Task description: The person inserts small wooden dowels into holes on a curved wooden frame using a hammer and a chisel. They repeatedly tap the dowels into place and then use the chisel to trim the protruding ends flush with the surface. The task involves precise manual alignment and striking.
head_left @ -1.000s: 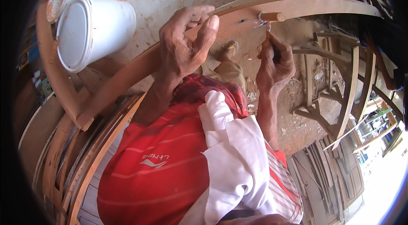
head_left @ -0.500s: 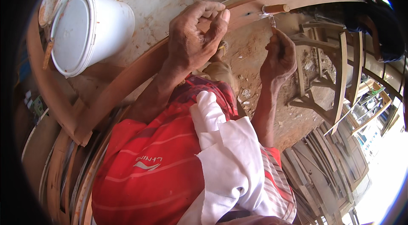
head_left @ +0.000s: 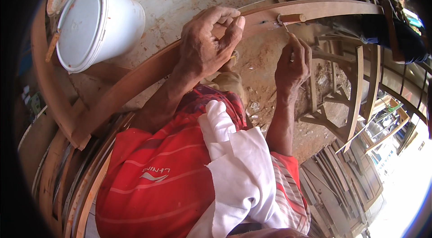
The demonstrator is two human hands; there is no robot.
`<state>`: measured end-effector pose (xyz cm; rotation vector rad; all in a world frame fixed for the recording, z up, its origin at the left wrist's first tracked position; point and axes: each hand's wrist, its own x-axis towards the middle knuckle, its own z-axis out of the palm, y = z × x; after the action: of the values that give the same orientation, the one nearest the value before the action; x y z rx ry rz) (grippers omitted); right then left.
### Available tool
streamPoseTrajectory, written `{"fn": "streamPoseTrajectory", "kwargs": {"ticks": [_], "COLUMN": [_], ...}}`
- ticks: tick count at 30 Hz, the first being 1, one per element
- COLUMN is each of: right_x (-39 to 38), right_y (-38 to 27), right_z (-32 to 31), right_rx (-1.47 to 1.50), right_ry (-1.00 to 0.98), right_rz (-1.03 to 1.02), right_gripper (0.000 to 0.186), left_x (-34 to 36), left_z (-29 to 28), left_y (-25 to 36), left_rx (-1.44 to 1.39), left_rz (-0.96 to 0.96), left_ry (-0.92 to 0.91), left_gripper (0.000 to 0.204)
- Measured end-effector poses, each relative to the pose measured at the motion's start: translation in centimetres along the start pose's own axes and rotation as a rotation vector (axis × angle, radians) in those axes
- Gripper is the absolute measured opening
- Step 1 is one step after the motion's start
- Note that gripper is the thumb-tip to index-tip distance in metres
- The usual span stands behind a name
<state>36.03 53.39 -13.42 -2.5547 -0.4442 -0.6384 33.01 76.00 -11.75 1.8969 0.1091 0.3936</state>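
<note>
A long, smooth, reddish-brown wooden rail (head_left: 252, 26) is overlapped by the left hand (head_left: 207, 38) and is seen on both sides of it. A short, round, paler wooden peg (head_left: 294, 18) is set sideways against its face, just beyond the fingertips of the right hand (head_left: 294, 60). Between those fingertips a thin stick (head_left: 286, 28) is pinched, its tip apparently whitened and held at the peg's white-smeared base.

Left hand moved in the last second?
Yes, slightly: rightward along the curved wooden beam, so the left hand now appears nearer the wooden dowel protruding from it.
</note>
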Motion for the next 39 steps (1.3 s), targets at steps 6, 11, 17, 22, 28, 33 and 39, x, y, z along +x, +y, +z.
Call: {"fn": "streamPoseTrajectory", "kwargs": {"ticks": [6,11,17,22,28,33,39], "right_x": [0.8,1.7,0.1,-0.4,0.6,0.6,0.0], "right_y": [-2.5,-3.9,-1.3,0.8,-0.4,-2.6,-2.6], "right_z": [0.0,0.5,-0.7,-0.9,-0.8,-0.7,-1.6], "right_rx": [0.122,0.709,0.561,0.469,0.256,0.347,0.496], "right_ry": [-0.13,-0.151,0.019,-0.035,-0.118,-0.136,-0.155], "right_rz": [0.205,0.578,0.43,0.416,0.488,0.628,0.686], "right_gripper": [0.021,0.015,0.021,0.019,0.017,0.017,0.017], "left_x": [0.0,0.1,0.3,0.2,0.4,0.3,0.3], "left_z": [0.2,0.2,0.3,0.1,0.2,0.3,0.4], "left_y": [-0.1,0.1,0.0,-0.1,-0.1,0.1,0.1], "left_rx": [0.019,-0.009,-0.025,0.032,0.058,0.061,0.058], "left_rz": [0.023,-0.032,-0.036,0.002,0.023,-0.006,-0.004], "left_ry": [0.013,-0.011,0.048,-0.001,0.005,0.017,0.016], "left_gripper": [0.019,0.019,0.02,0.02,0.019,0.018,0.018]}}
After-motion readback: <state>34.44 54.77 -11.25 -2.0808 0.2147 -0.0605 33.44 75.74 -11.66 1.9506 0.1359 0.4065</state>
